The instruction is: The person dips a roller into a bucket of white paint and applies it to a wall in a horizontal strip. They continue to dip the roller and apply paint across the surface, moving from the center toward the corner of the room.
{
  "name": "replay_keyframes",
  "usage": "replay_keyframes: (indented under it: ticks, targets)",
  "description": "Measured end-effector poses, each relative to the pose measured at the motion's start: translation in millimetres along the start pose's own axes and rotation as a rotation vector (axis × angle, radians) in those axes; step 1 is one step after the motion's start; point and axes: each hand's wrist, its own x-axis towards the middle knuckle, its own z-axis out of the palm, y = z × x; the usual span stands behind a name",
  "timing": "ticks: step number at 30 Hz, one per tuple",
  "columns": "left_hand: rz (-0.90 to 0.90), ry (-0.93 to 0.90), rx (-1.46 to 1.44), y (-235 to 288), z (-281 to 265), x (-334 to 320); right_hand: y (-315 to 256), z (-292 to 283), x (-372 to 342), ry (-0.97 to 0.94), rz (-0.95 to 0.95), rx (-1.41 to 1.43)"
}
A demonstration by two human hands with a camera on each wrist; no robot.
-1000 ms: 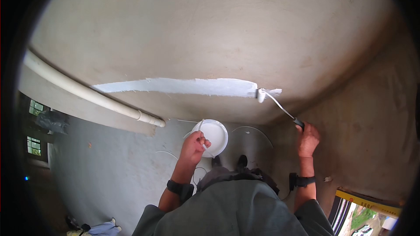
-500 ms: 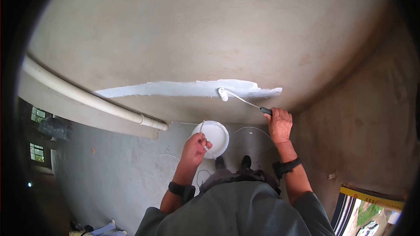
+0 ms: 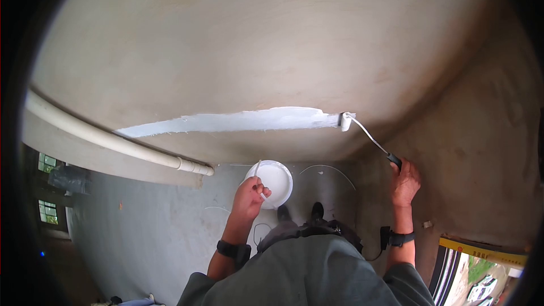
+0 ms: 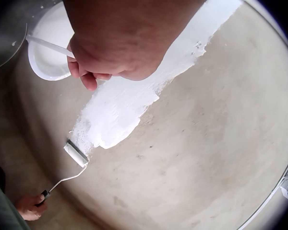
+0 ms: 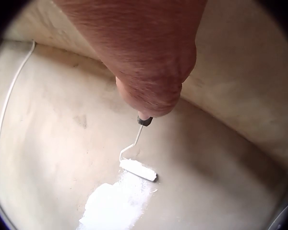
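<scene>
Your hands are both taken: the right hand (image 3: 406, 182) is wrapped around the dark grip (image 3: 394, 161) of the paint roller (image 3: 345, 121), and the left hand (image 3: 248, 198) holds the white handle (image 4: 50, 46) of the bucket (image 3: 290, 177). The roller sits at the right end of the white stripe (image 3: 255, 119) and appears to touch the wall (image 3: 272, 39). You hold it by the far end of its bent wire arm (image 3: 368, 134), which probably lets you press the roller against the wall with your fingers clear of wet paint. Its barrel lies across the stripe's line, so it should roll lengthwise along it. The bucket is below the stripe, in front of your body, likely so that more paint is within easy reach and drips fall near it. Whether your left hand bears its weight or the floor (image 3: 153, 221) does, you cannot tell from here.
</scene>
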Motion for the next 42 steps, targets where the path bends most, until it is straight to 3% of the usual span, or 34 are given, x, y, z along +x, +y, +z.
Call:
replay_keyframes:
  ticks: [8, 17, 22, 25, 27, 33, 37, 42]
  targets:
    - [-0.061, -0.050, 0.068, 10, 9, 7, -6, -21, -36, -0.009, 0.235, -0.080]
    - [-0.183, -0.100, 0.168, 21, 8, 29, -107, -26, -69, 0.014, 0.573, 0.020]
    - [-0.265, -0.200, 0.224, 38, -18, 52, -167, -31, -75, -0.076, 0.696, 0.312]
    - [-0.315, -0.232, 0.265, 47, -23, 63, -207, -19, -70, 0.032, 0.726, 0.544]
    - [-0.334, -0.254, 0.289, 57, -31, 64, -233, -13, -61, -0.001, 0.800, 0.718]
    - [-0.370, -0.340, 0.324, 86, -60, 78, -298, 39, -54, 0.102, 0.776, 0.847]
    - [-0.393, -0.286, 0.382, 104, -69, 82, -351, 50, -48, 0.041, 0.801, 1.074]
    - [-0.387, -0.257, 0.412, 116, -80, 84, -409, 17, -42, -0.182, 0.889, 1.336]
